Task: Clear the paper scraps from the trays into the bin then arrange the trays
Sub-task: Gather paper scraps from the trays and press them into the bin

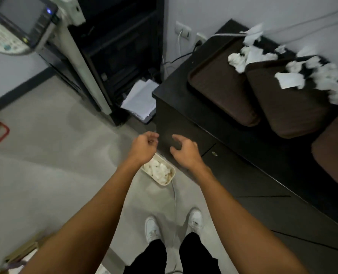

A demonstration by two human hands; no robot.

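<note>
Both hands, left [144,148] and right [185,152], hang half-open and empty above the floor bin [157,171]; the scrap-littered trays [221,89] lie up-right on the bench's far end (right hand nearer).

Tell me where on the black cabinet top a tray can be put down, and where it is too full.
The cabinet top is bare along its left strip, between its left edge and the left tray, and narrowly in front of both trays. The back right is crowded: paper scraps spill over the right tray and behind it. Both hands are empty over the bin.
</note>
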